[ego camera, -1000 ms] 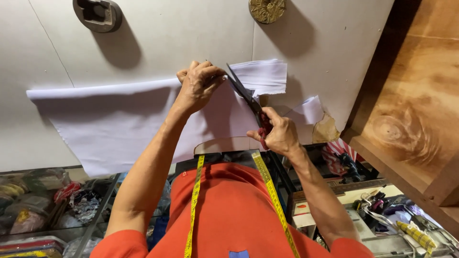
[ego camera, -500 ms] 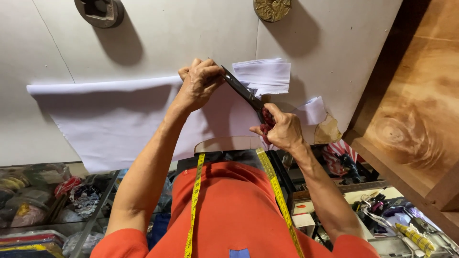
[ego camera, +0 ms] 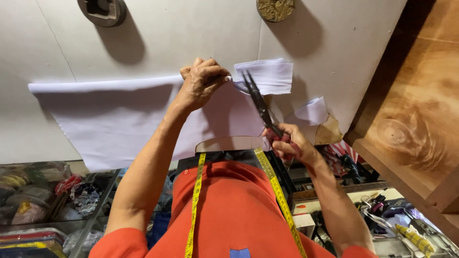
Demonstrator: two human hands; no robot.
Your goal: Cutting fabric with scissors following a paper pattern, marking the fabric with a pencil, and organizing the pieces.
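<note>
A sheet of white fabric [ego camera: 119, 124] lies spread over the pale bench [ego camera: 191, 38], its long axis running left to right across the view, its near edge hanging toward the person's orange shirt [ego camera: 229, 210]. The left hand [ego camera: 203, 81] is clenched on the fabric's far edge, fingers curled over and pinching it up just where the cloth meets a smaller folded white piece [ego camera: 267, 75]. The right hand [ego camera: 289, 143] grips the red handles of a pair of dark scissors [ego camera: 258, 102], fingers closed through the loops.

The scissors point away from the body and slightly left, their tips close beside the left hand's knuckles, right at the pinched edge (whether the blades already bite the cloth I cannot tell; they look only slightly parted). So the blade axis runs across the fabric's long axis, and the gripped spot lies up and to the left of the right hand, with the left hand much the nearer of the two to it.

A yellow tape measure [ego camera: 277, 196] hangs round the neck down both sides of the shirt. A small white scrap [ego camera: 313, 112] and a brown cardboard piece [ego camera: 327, 133] lie right of the scissors.
</note>
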